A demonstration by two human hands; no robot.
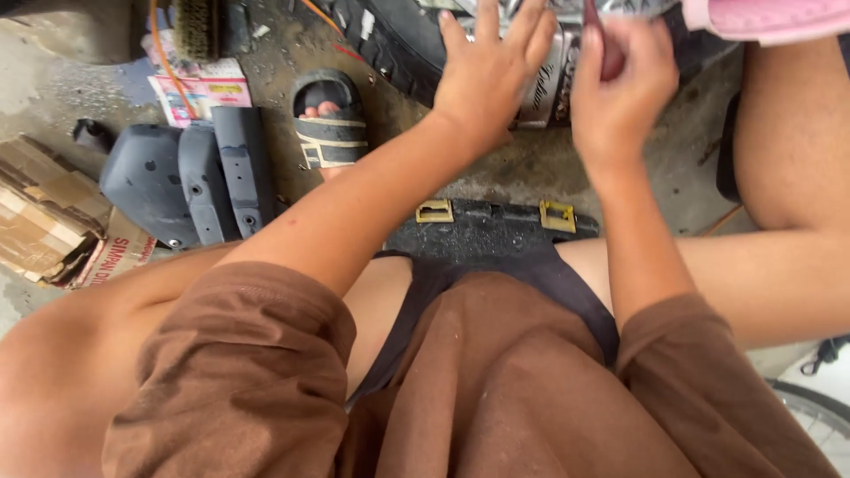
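1. Left hand [485, 75]: fingers spread wide and flat, palm pressed on the silver cover [542, 84] at the top of the view. It grips nothing; it braces.
2. Right hand [620, 88]: closed around a dark red handle [611, 49], fingers curled tight. The tool's tip is hidden behind your fingers, so what kind of tool it is cannot be told.
3. Silver cover: a shiny metal part beside the tyre [390, 40], on the machine just ahead of your knees. Both hands meet on it, left touching, right just beside.
4. Step in hand, as a judgement: you are working a fastener or edge on the cover with the tool while the left hand steadies the part.
5. Next move, as a judgement: keep the left palm firm so the cover does not shift, and keep the tool square to its seat, since a slip would send it toward your left fingers, which lie near.
6. Black tray [496, 228]: on the floor between your knees, with two yellow clips on its far edge.
7. Grey panels [177, 181]: lying on the floor to your left, well apart from the hands.
8. Sandalled foot [329, 119]: another person's, near the tyre.
9. Cardboard [40, 212]: stacked at far left.
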